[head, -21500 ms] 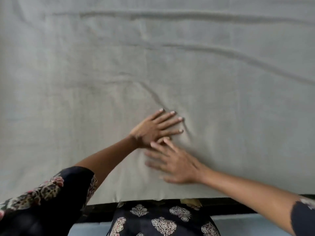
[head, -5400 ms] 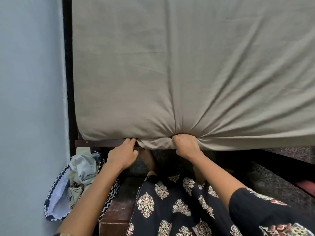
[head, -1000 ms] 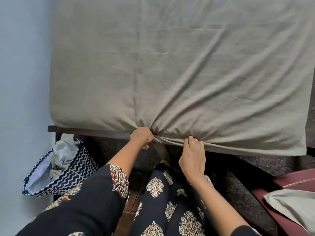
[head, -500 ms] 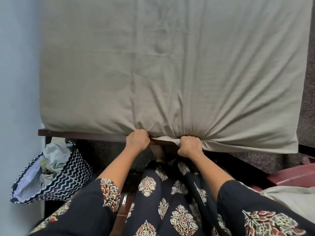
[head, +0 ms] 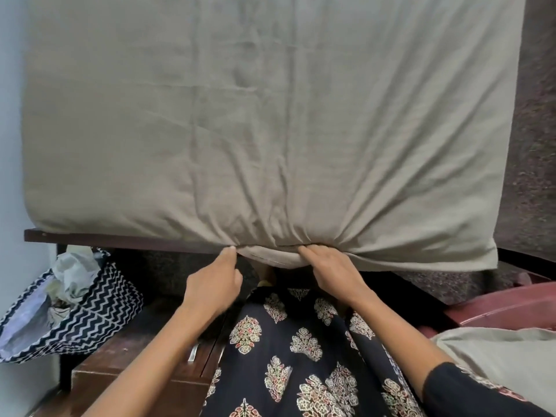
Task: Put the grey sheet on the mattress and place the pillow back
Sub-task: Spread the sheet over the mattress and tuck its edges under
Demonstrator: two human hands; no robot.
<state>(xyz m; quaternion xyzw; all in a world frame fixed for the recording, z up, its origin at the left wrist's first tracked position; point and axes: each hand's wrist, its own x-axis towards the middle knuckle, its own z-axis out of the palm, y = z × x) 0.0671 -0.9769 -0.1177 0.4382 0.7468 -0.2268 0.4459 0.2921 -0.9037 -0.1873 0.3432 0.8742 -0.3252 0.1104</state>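
Note:
The grey sheet point(head: 270, 121) lies spread over the mattress, creased toward a bunched fold at the near edge. My left hand point(head: 215, 281) reaches up with its fingertips touching the sheet's edge where it meets the dark wooden bed frame point(head: 120, 240). My right hand point(head: 334, 272) lies with straight fingers pressing on the bunched fold. A grey pillow point(head: 505, 359) rests at the lower right on a red chair point(head: 511, 305), apart from both hands.
A black-and-white zigzag bag point(head: 90, 311) stuffed with cloth stands at the left by the pale blue wall point(head: 12, 266). A brown wooden cabinet point(head: 135, 365) is below it. Dark speckled floor point(head: 535, 145) runs along the bed's right side.
Both hands gripped the sheet's near edge as fists half a second ago; now their fingers are straightened against it. The view shifted slightly, bringing more pillow into sight.

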